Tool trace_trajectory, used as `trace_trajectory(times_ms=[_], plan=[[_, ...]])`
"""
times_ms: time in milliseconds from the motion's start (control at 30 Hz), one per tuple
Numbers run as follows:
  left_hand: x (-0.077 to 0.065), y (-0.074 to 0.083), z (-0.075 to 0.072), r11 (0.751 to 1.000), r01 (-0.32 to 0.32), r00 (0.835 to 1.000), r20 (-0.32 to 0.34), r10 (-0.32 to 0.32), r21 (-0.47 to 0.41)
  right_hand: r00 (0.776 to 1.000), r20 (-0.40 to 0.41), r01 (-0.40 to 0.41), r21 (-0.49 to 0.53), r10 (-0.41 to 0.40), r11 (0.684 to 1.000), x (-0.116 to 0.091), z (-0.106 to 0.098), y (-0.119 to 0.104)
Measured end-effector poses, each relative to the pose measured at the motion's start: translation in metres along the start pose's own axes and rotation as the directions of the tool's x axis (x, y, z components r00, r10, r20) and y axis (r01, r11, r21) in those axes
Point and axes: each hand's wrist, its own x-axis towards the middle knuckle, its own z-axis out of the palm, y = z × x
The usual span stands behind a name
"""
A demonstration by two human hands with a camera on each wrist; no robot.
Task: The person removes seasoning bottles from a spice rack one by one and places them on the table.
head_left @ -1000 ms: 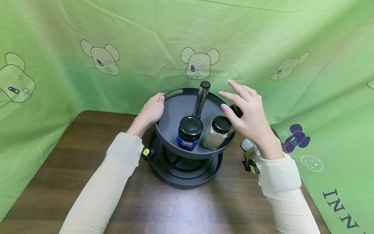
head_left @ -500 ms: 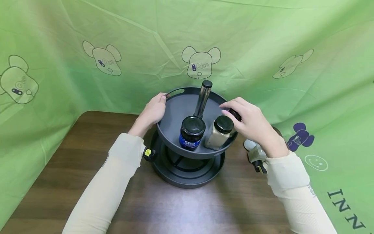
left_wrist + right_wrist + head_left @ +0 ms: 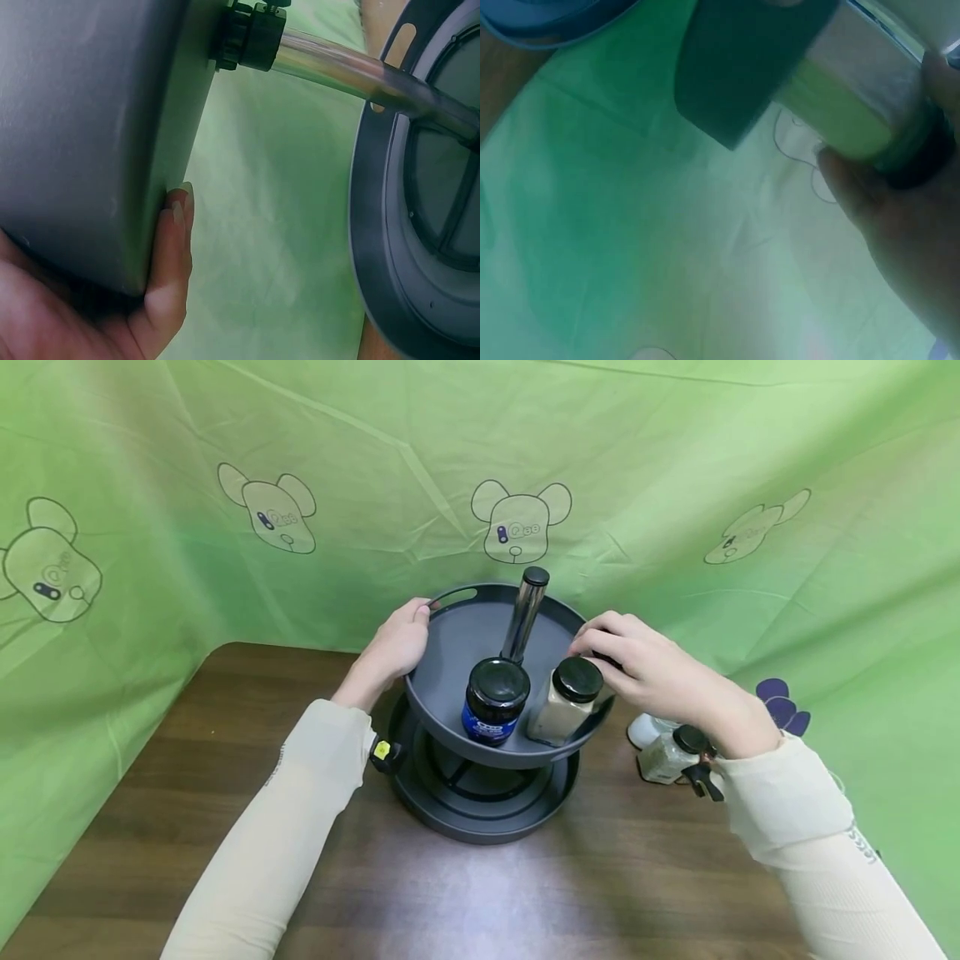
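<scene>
A grey two-tier round rack stands on the table, its upper tray (image 3: 453,672) above the lower tray (image 3: 483,833). My left hand (image 3: 396,645) grips the upper tray's edge by the handle slot; the left wrist view shows fingers (image 3: 169,277) curled under it. At the tray's right side, my right hand (image 3: 648,667) grips a clear jar (image 3: 844,105) with a dark lid, partly filled with pale contents. In the head view the hand mostly hides this jar. In front stand a square cream-filled jar (image 3: 557,717) and a dark jar with blue label (image 3: 495,703).
The rack's metal post (image 3: 523,625) rises through the upper tray. On the table to the right, a black-lidded glass jar (image 3: 666,758) and a white-capped container (image 3: 642,731) lie below my right forearm. A green printed cloth (image 3: 360,527) hangs behind.
My right hand has come down from above the tray's right side and closed on the jar there; its wrist has swung right. My left hand keeps its hold on the tray.
</scene>
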Motion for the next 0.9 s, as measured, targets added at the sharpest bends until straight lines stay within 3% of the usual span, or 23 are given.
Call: trace_trajectory(times_ms=[133,367,567,900], plan=[[0.000,0.000,0.000,1.000,-0.001,1.000,-0.004,0.001,0.002,0.991,0.123,-0.048,0.026,0.044,0.999,0.000,-0.011,-0.003],[0.001,-0.001,0.002,1.000,-0.001,1.000,0.006,0.001,0.005,0.945,0.307,-0.132,0.031,0.116,0.991,0.001,-0.030,-0.008],[0.002,0.001,0.005,1.000,-0.012,1.000,-0.003,0.012,0.013,0.924,0.353,-0.163,0.020,0.146,0.986,0.000,-0.037,-0.009],[0.004,-0.001,0.009,0.999,-0.024,0.999,-0.028,0.025,0.021,0.935,0.309,-0.185,0.013,0.172,0.983,-0.002,-0.042,-0.009]])
